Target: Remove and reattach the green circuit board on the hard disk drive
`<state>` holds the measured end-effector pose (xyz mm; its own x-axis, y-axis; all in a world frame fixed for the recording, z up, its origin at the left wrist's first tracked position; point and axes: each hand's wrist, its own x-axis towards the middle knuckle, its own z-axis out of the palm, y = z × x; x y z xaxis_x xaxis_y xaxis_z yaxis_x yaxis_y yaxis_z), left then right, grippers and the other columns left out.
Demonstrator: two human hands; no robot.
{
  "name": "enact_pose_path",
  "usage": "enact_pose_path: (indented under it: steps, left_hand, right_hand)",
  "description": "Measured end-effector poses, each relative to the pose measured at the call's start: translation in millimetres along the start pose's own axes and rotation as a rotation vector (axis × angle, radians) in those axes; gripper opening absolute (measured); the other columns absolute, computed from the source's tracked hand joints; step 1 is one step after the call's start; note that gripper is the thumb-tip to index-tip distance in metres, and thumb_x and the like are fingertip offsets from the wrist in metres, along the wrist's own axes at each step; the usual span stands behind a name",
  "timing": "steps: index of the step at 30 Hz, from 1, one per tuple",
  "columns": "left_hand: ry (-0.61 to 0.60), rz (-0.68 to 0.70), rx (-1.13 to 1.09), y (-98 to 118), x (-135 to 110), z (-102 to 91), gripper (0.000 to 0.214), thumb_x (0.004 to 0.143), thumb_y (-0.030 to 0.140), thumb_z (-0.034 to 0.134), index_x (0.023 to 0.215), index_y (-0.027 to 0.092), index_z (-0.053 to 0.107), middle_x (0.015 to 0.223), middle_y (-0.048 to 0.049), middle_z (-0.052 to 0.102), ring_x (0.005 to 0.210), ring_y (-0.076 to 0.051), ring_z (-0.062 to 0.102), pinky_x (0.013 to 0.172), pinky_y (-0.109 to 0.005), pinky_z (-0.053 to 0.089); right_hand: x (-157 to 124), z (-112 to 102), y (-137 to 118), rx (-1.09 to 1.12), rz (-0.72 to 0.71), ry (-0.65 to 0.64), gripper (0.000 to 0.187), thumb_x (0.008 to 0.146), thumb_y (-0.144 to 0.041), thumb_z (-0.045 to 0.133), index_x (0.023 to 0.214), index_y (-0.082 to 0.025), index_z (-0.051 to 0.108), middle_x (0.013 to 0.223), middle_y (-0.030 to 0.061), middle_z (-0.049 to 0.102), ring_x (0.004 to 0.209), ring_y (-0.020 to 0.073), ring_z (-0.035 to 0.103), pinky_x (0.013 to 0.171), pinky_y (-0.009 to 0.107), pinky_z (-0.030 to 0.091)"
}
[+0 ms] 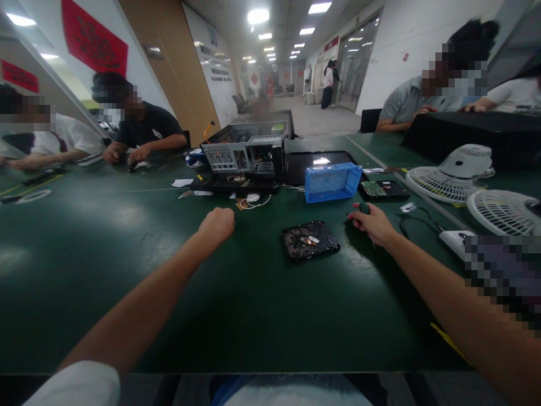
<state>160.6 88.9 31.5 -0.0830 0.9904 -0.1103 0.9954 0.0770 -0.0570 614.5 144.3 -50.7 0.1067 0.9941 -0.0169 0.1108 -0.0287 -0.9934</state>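
Note:
My left hand (217, 224) rests on the green table (127, 254) as a closed fist; whether it holds anything is hidden. My right hand (372, 223) is closed round a screwdriver (365, 210) with a dark green handle, its thin shaft pointing down toward me. Between the hands, closer to the right one, lies an opened black hard drive (310, 240) with its inner parts showing. Neither hand touches the drive.
Behind the drive stand a blue plastic bin (332, 181), an open computer case (247, 153) and a circuit board (382, 189). Two white fans (454, 172) and a black cable (416, 223) lie at the right. Other people sit working at the left and far right.

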Motion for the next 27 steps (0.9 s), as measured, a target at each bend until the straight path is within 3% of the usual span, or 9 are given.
enact_pose_path:
  steps: [5,9,11,13,15,17,22,25,27]
  left_hand:
    - [0.052,-0.019,0.112,-22.8,-18.8,-16.8,0.029,0.092,0.020,0.047,0.096,0.013,0.075,0.095,-0.0199,0.074,0.098,-0.034,0.070,0.086,-0.040,0.054]
    - [0.197,0.088,-0.108,-13.2,-29.2,-28.0,0.036,0.098,0.023,0.040,0.098,0.015,0.075,0.100,-0.0138,0.074,0.101,-0.031,0.070,0.097,-0.045,0.053]
    - [0.199,0.149,-0.447,4.3,-28.1,-26.7,0.033,0.100,0.025,0.043,0.109,0.018,0.074,0.105,-0.0091,0.075,0.098,-0.026,0.071,0.098,-0.043,0.055]
    - [0.079,0.241,-0.895,30.0,-23.5,-20.5,0.029,0.100,0.025,0.047,0.113,0.017,0.072,0.108,-0.0076,0.074,0.097,-0.022,0.071,0.092,-0.039,0.060]
    - [-0.032,0.289,-1.251,62.3,-17.2,-11.6,0.025,0.099,0.020,0.051,0.114,0.013,0.069,0.107,-0.0100,0.073,0.095,-0.020,0.072,0.090,-0.039,0.062]
    - [-0.095,0.285,-1.458,97.4,-10.9,-3.0,0.020,0.099,0.015,0.051,0.109,0.011,0.069,0.103,-0.0112,0.072,0.091,-0.018,0.072,0.090,-0.040,0.063]
    - [-0.126,0.323,-1.671,168.6,0.4,10.6,0.018,0.099,0.014,0.051,0.104,0.013,0.068,0.104,-0.0123,0.072,0.092,-0.019,0.072,0.090,-0.044,0.064]
    - [-0.107,0.360,-1.656,186.2,2.4,14.8,0.017,0.099,0.016,0.052,0.105,0.014,0.068,0.106,-0.0128,0.072,0.093,-0.020,0.072,0.088,-0.043,0.064]
    - [-0.111,0.420,-1.591,187.3,1.6,15.5,0.015,0.098,0.020,0.057,0.106,0.016,0.068,0.108,-0.0127,0.073,0.094,-0.020,0.072,0.085,-0.039,0.063]
  right_hand:
    - [0.2,5.3,-9.9,-0.015,0.059,-0.020,0.046,0.078,-0.034,0.079,0.119,-0.022,0.061,0.072,0.0002,0.068,0.045,0.0093,0.050,0.034,0.017,0.028]
    - [3.8,14.3,-24.1,0.040,0.146,-0.047,0.029,0.084,-0.038,0.073,0.107,-0.022,0.066,0.072,0.0021,0.068,0.048,0.0108,0.053,0.037,0.018,0.035]
    - [5.0,22.2,-33.4,0.120,0.158,-0.039,0.023,0.084,-0.034,0.073,0.102,-0.023,0.067,0.075,0.0028,0.070,0.053,0.0122,0.058,0.041,0.020,0.041]
    - [3.1,32.5,-42.4,0.219,0.146,-0.070,0.019,0.083,-0.030,0.074,0.099,-0.023,0.066,0.079,0.0036,0.071,0.057,0.0127,0.060,0.044,0.020,0.043]
    - [-3.7,43.5,-49.5,0.280,0.137,-0.121,0.019,0.080,-0.028,0.077,0.093,-0.021,0.065,0.083,0.0041,0.072,0.056,0.0111,0.056,0.039,0.018,0.036]
    - [-15.1,52.8,-53.7,0.303,0.116,-0.239,0.022,0.078,-0.031,0.081,0.091,-0.021,0.066,0.088,0.0047,0.073,0.056,0.0096,0.054,0.036,0.017,0.027]
    - [-43.6,60.3,-55.4,0.294,0.121,-0.498,0.034,0.078,-0.046,0.083,0.093,-0.019,0.068,0.089,0.0068,0.072,0.055,0.0095,0.052,0.033,0.018,0.020]
    - [-47.6,57.9,-54.8,0.269,0.115,-0.496,0.037,0.072,-0.040,0.089,0.093,-0.019,0.067,0.066,-0.0013,0.061,0.047,0.0067,0.044,0.035,0.017,0.018]
    - [-45.6,55.2,-53.8,0.265,0.116,-0.483,0.039,0.070,-0.036,0.091,0.094,-0.018,0.065,0.060,-0.0039,0.057,0.046,0.0062,0.042,0.036,0.017,0.018]
